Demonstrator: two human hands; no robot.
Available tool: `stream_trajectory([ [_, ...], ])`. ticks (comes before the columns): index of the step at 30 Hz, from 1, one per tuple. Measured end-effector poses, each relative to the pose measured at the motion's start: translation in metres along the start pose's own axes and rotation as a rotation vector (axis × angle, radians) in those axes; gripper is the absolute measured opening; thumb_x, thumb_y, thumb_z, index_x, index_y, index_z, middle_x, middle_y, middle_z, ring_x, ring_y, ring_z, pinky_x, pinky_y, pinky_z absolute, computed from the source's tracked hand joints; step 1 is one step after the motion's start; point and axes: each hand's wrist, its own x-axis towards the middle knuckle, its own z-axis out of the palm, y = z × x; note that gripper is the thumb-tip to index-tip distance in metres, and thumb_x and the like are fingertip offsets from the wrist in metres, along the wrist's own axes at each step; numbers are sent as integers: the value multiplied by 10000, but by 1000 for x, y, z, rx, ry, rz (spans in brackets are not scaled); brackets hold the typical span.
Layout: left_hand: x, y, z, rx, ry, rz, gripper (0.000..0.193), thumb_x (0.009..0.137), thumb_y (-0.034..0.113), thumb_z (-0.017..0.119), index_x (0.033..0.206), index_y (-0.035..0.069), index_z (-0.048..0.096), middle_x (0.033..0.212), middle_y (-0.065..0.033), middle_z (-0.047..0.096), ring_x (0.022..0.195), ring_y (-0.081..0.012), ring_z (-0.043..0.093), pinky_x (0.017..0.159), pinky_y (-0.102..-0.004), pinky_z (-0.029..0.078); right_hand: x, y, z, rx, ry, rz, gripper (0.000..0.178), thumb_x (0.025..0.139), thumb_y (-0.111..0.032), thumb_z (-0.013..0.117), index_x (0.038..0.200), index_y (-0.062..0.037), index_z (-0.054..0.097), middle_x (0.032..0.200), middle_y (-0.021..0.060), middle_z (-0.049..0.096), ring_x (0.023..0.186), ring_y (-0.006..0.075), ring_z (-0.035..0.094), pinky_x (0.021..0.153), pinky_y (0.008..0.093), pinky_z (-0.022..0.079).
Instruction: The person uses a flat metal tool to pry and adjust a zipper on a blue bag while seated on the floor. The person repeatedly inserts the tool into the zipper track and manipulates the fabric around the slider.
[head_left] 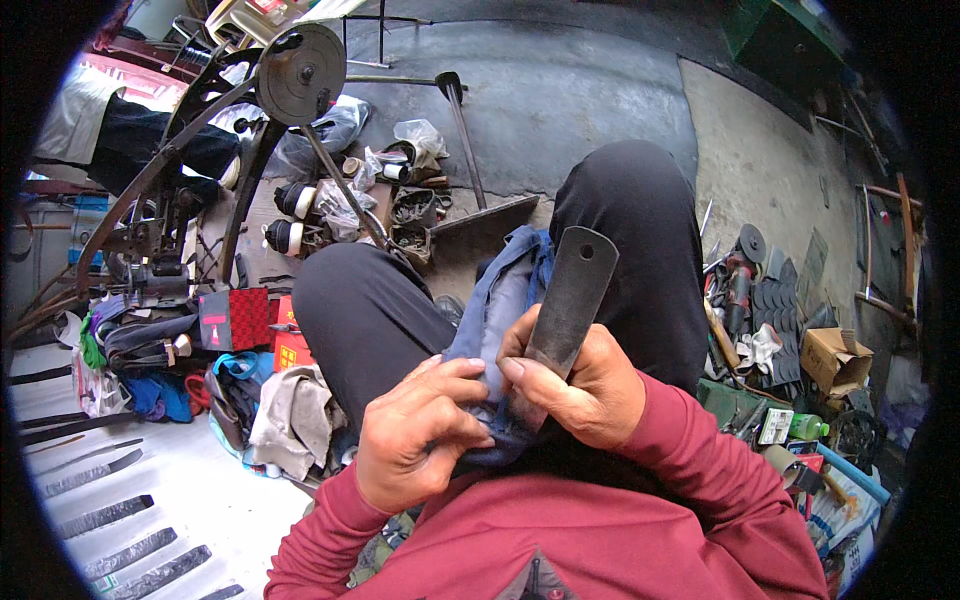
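Observation:
A flat, dark metal strip [570, 300] with a hole near its wide end slants up from my right hand [598, 398], which grips it between thumb and fingers. Its lower end points down toward a blue fabric piece [498, 315] with a greyish inner face, lying across my lap between my knees. My left hand [418, 432] is closed on the near left edge of this fabric, fingers curled over it. What the strip's lower end touches is partly hidden by my right thumb.
A black cast-iron machine with a round wheel [302, 75] stands at the far left. Folded cloths [297, 420] and bags lie left of my knee, above dark strips on a white surface. To the right are an angle grinder [740, 280], a cardboard box [836, 360] and a green bottle [808, 427].

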Motion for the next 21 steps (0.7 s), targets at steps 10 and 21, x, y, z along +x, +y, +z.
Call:
stream_trajectory([
  [10,-2,0,-1,-80,54,-29,235,657,-134,716,818,36,700,1014,-138,731,1146,-383,696,1023,-483,512,8,10,12,222,17,-149,184,1056,-171,592,1110,5,594,810,24,628,679,89,605,627,254,491],
  [21,-1,-5,-3,-207,16,-66,254,659,-159,652,818,36,689,1026,-144,741,1152,-388,689,1011,-449,522,17,3,9,-37,-81,-240,142,1046,-118,575,1040,18,616,719,34,589,658,112,600,594,296,480],
])
